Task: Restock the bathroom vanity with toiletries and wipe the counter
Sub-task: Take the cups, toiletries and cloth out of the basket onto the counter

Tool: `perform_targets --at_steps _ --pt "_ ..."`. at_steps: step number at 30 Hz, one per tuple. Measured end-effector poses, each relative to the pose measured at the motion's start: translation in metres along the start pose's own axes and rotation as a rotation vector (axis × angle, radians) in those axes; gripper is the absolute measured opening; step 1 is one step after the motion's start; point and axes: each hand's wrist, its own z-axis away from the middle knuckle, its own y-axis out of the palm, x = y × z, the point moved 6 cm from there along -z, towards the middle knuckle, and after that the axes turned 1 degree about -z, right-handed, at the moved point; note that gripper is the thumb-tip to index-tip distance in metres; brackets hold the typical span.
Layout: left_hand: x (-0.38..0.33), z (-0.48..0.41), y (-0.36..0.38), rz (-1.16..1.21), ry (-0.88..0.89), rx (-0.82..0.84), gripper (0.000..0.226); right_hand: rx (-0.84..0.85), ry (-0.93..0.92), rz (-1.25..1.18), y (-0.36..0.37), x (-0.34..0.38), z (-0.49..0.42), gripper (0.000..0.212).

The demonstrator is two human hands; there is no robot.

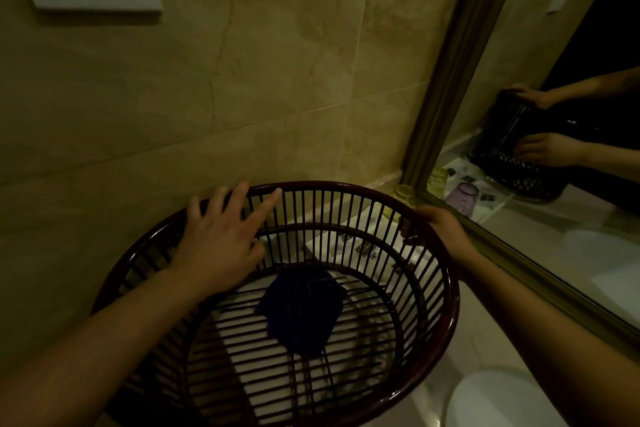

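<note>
A dark blue cloth (301, 312) lies on the bottom of a dark red slatted basket (446, 308), which sits on the pale table (491, 333) beside a mirror (540, 163). Our left hand (221, 239) rests on the far rim, fingers (239, 192) spread wide. Our right hand (440, 229) grips the right rim, near a yellow jar (404, 193).

Dark red slatted basket (446, 291); navy cloth (301, 312); beige marbled wall (277, 62).
</note>
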Motion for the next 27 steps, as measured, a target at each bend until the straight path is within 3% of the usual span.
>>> perform_targets --at_steps 3,6,11,16,18,23,27 --pt "0.005 0.0 -0.002 0.044 0.021 0.007 0.083 0.017 -0.03 -0.142 -0.007 0.023 0.008 0.046" --pt "0.013 0.004 -0.009 0.162 0.004 0.01 0.08 0.073 -0.051 -0.128 -0.01 0.043 0.02 0.065" --pt "0.033 0.027 -0.021 0.244 -0.073 0.068 0.068 0.199 -0.102 -0.076 0.0 0.06 0.039 0.046" --pt "0.065 0.085 -0.032 0.435 -0.303 0.105 0.078 0.155 -0.113 0.059 0.002 0.059 0.045 0.035" --pt "0.069 0.105 -0.033 0.532 -0.353 0.09 0.073 0.128 -0.107 0.081 0.004 0.06 0.046 0.034" --pt "0.066 0.12 -0.033 0.82 -0.525 -0.109 0.063 0.069 -0.058 0.027 0.003 0.06 0.047 0.034" --pt "0.072 0.133 -0.033 1.251 -0.764 -0.249 0.046 0.066 -0.051 -0.015 0.002 0.065 0.054 0.031"
